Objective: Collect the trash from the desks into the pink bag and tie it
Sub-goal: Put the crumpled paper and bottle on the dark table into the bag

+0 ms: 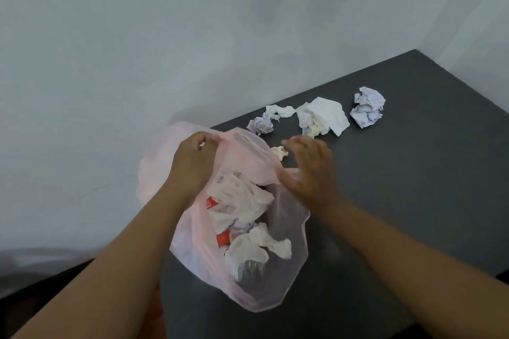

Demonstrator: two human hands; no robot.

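Now, progress: pink bag (248,242) lies on the bench (399,201), already approx half full of paper.
Left on bench: five pieces – lined ball (367,107), white tissue (323,115), twisted tissue (279,111), small lilac ball (260,125), cream scrap (279,152).
Left hand (192,159): grip clamped on bag rim.
Right hand (308,170): fingers apart, over the mouth, holds nothing.
Room: walls close behind; bench free to the right.
Tie: not yet done.
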